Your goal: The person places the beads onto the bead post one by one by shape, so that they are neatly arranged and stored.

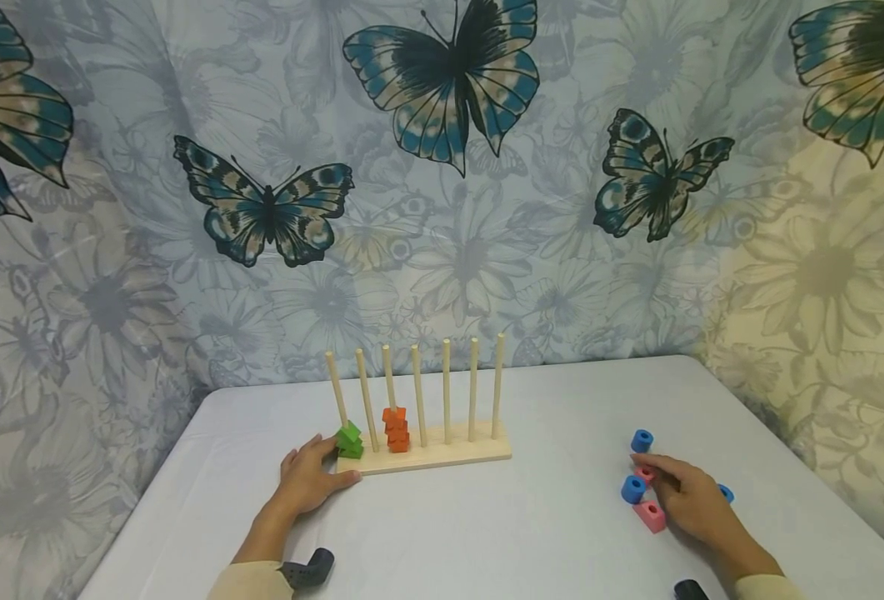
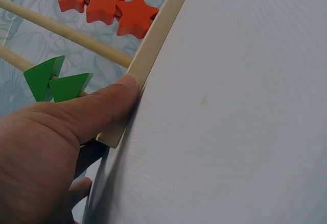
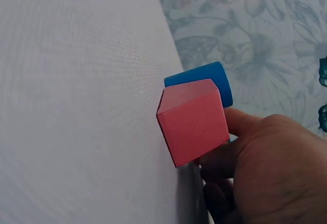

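Note:
My left hand (image 1: 310, 477) grips the left end of a wooden peg stand (image 1: 449, 455), thumb along its front edge and fingers behind. Green triangular blocks (image 1: 349, 442) are stacked on its leftmost peg, right by this hand. Orange star blocks (image 1: 397, 432) sit on the third peg. At the right, my right hand (image 1: 689, 497) pinches a pink block (image 1: 644, 474), partly covered by the fingers. Nearer me lies another pink block (image 3: 194, 127), large in the right wrist view. A blue cylinder (image 1: 632, 490) stands between the two pink blocks.
Another blue cylinder (image 1: 641, 441) stands just beyond the right fingertips. One more blue piece (image 1: 726, 492) shows partly behind the right hand. The white table (image 1: 546, 517) reaches back to a butterfly-print cloth (image 1: 471, 250). Upright pegs (image 1: 446, 392) rise from the stand.

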The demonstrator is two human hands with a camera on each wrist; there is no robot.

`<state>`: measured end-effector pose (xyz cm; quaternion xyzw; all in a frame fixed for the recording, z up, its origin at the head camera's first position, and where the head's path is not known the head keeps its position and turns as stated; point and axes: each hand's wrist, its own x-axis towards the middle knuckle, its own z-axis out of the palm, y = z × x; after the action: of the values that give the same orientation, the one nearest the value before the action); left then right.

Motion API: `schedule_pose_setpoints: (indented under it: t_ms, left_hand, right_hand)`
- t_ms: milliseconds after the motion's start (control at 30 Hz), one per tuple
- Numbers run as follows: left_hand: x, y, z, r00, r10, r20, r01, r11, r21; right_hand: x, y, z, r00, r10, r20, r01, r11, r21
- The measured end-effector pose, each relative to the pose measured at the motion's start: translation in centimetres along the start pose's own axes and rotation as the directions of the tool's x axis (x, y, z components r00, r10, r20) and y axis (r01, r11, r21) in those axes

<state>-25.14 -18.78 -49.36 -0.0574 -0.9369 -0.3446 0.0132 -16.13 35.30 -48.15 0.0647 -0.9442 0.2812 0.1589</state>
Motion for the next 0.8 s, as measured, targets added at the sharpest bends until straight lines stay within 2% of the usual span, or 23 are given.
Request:
schedule_pose_setpoints:
  t_ms: [200, 400, 633, 800]
  left_hand:
    - [0.0, 0.0, 0.1, 1.0, 0.0, -0.002, 0.0, 1.0, 0.01]
    - [-0.1, 0.2, 0.0, 1.0, -0.003, -0.003, 0.003, 1.0, 0.017]
    - [-0.2, 0.5, -0.1, 1.0, -0.003, 0.0, 0.003, 1.0, 0.026]
    - [-0.2, 0.4, -0.1, 1.0, 0.004, -0.003, -0.004, 1.0, 0.03]
  right_hand:
    - [-0.1, -0.1, -0.1, 0.997, 0.03, 0.072, -0.032, 0.999, 0.016]
    - [0.1, -0.3, -0.1, 0.99, 0.083, 0.113, -0.081, 0.996, -0.023]
    - [0.0, -0.1, -0.1, 0.986, 0.162, 0.034, -0.16, 0.986, -0.047]
    - [0.1, -1.0, -1.1, 0.987, 0.154, -0.048, -0.154, 0.988, -0.001]
